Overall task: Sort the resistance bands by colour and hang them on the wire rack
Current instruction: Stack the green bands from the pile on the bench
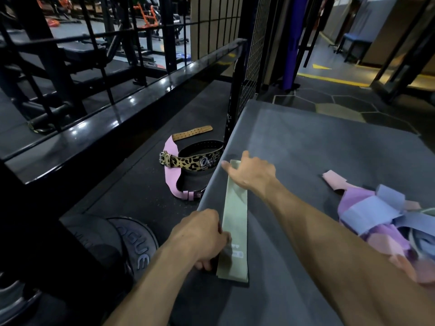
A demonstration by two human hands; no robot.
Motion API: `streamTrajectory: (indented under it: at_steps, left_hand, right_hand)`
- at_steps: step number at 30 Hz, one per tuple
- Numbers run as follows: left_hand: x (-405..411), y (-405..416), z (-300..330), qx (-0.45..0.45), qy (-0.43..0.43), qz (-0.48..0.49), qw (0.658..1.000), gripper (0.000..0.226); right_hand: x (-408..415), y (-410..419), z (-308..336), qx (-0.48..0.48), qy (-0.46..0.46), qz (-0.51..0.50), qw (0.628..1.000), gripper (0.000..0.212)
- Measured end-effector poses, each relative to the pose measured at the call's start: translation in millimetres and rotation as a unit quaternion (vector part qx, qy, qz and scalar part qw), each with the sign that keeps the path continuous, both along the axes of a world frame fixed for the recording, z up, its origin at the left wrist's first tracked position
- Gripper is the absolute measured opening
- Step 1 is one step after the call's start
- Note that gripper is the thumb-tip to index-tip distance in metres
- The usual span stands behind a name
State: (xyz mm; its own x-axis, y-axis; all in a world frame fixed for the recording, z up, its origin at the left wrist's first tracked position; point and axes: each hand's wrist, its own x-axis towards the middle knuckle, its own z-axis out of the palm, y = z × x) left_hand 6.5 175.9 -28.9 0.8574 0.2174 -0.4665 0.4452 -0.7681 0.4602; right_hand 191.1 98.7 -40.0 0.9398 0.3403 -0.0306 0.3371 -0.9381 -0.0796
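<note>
One green band (234, 220) is lying flat along the table (317, 149) edge. The left hand (200, 236) is pinching its near end with curled fingers; the right hand (253, 174) is pressing its far end, fingers spread. One mixed pile (386, 222) is sitting right. Two belts on the floor: one (200, 162) reading "Oxy", one tan (191, 132). A plate (138, 245) is showing "OGUE"

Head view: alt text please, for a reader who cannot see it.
Both hands flatten a pale green band on a grey mat: left hand grips its near end, right hand presses its far end. A pile of bands lies right.
</note>
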Motion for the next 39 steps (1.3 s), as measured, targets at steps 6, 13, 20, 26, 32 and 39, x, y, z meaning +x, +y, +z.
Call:
streamTrajectory:
  at_steps: [6,13,20,26,32,39]
  left_hand:
    - [-1,5,-2,0.013,-0.023,0.022,0.999,0.026]
    - [-8,-31,13,0.07,-0.234,0.022,0.969,0.012]
    - [13,-113,15,0.062,-0.296,-0.089,0.949,0.012]
    - [37,-182,18,0.042,-0.332,-0.149,0.93,0.008]
    - [54,-224,15,0.05,-0.331,-0.146,0.931,0.007]
    - [66,-244,8,0.04,-0.322,-0.153,0.933,0.009]
  right_hand:
    - [-51,-47,8,0.042,-0.005,0.033,0.999,0.072]
    - [-92,-135,22,0.099,-0.029,-0.008,0.995,0.053]
    - [-90,-219,37,0.179,-0.092,-0.072,0.977,0.029]
    - [-62,-337,53,0.284,-0.184,-0.191,0.921,0.014]
    - [-38,-442,5,0.303,-0.149,-0.358,0.87,0.043]
    - [-20,-466,-28,0.301,-0.034,-0.418,0.856,0.036]
